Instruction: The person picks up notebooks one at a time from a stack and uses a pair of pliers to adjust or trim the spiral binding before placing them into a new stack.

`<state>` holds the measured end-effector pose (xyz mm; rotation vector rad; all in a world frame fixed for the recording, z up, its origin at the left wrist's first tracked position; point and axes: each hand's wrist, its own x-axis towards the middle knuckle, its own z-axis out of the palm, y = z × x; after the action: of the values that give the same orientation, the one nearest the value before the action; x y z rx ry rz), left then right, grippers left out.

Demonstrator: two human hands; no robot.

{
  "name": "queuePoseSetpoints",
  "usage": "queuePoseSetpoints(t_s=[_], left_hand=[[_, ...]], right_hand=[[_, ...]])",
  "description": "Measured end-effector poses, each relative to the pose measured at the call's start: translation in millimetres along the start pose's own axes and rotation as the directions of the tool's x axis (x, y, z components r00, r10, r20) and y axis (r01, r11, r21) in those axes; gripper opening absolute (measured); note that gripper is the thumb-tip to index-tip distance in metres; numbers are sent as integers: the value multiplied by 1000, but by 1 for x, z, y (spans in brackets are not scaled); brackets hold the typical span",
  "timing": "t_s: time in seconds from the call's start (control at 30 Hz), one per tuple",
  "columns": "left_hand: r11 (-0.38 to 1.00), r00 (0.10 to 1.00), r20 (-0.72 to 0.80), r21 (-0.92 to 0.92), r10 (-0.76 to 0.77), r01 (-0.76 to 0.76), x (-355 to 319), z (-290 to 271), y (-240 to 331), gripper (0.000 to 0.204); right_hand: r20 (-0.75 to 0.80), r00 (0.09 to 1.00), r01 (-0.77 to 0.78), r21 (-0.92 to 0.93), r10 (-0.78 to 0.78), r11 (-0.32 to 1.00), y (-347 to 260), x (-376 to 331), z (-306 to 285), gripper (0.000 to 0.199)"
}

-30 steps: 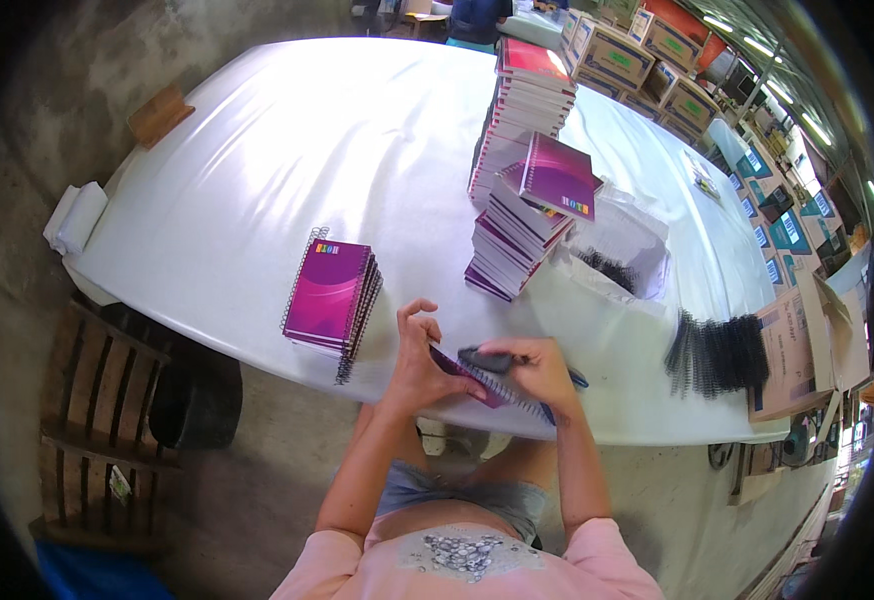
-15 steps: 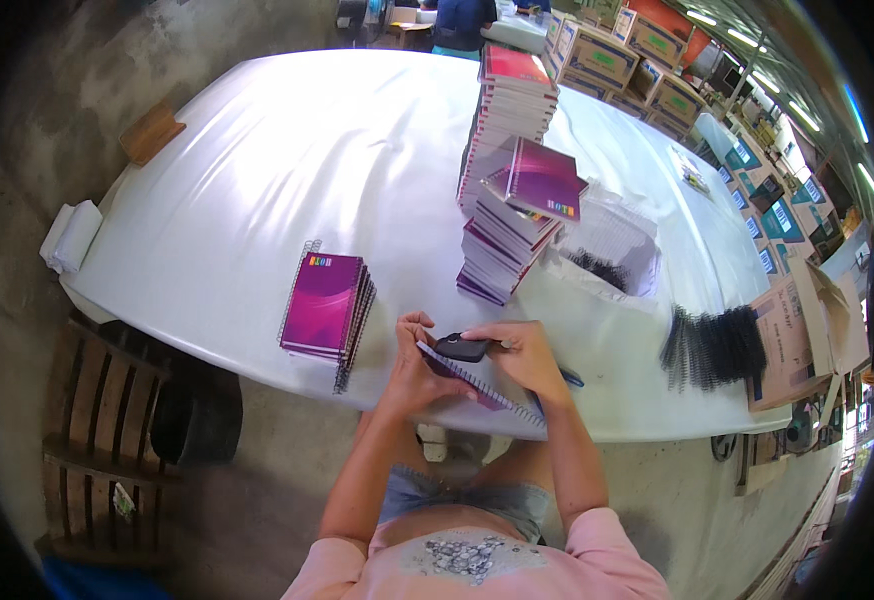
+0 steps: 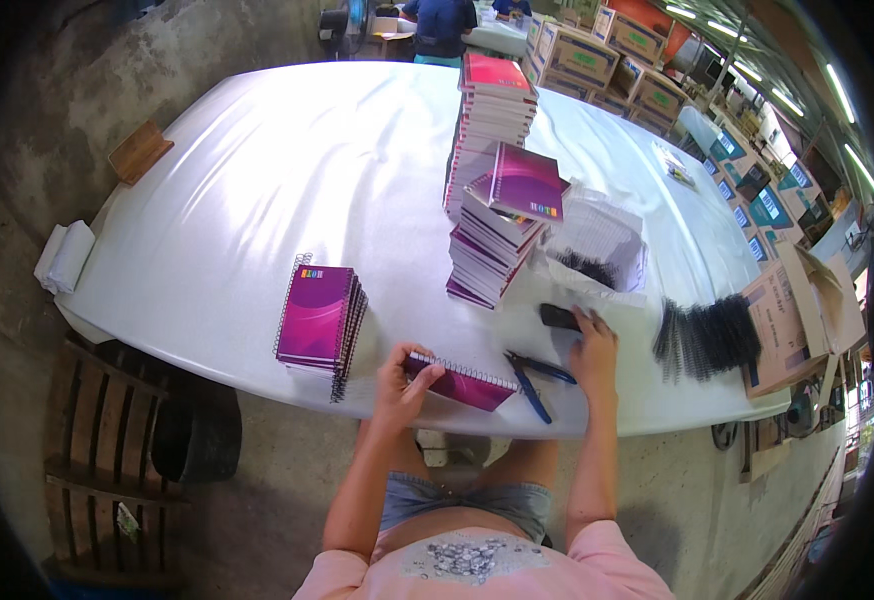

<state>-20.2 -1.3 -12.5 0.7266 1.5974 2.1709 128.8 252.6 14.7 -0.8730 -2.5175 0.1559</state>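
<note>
My left hand (image 3: 404, 388) grips a purple spiral notebook (image 3: 472, 390) by its left end, thumb on the cover. The notebook is tilted at the table's near edge, with its wire coil along the upper side. Farther right, my right hand (image 3: 597, 352) has its fingers on one end of a small black handheld tool (image 3: 559, 317), low over the table; its exact kind is unclear. Between the notebook and my right hand lie pliers (image 3: 531, 384) with dark blue handles, spread apart.
Left of my hands sits a short pile of purple notebooks (image 3: 317, 312). A tall, uneven notebook stack (image 3: 492, 150) stands ahead. Black coils lie in white paper wrapping (image 3: 627, 235); more coils (image 3: 707, 340) spill beside an open cardboard box (image 3: 787, 320). Cartons (image 3: 577, 55) and people are beyond.
My right hand has moved away from the notebook to the right with the black tool, uncovering the pliers. The notebook, still in my left hand, has turned so its cover shows more.
</note>
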Motion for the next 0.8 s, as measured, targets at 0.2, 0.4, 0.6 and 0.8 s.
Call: queuePoseSetpoints(t_s=[0.2, 0.4, 0.6, 0.8], left_hand=[[969, 960, -258, -243, -108, 44, -11, 4, 28, 16], [980, 962, -268, -174, 45, -94, -13, -3, 15, 19], [976, 899, -418, -105, 133, -193, -17, 5, 12, 27], [822, 810, -277, 424, 516, -380, -19, 8, 26, 32]], right_hand=[[278, 957, 75, 13, -76, 997, -79, -65, -18, 52], [99, 995, 2, 70, -9, 998, -60, -77, 10, 45], [21, 999, 12, 682, -36, 731, -122, -74, -58, 38], [-10, 933, 333, 394, -358, 857, -166, -68, -80, 36]])
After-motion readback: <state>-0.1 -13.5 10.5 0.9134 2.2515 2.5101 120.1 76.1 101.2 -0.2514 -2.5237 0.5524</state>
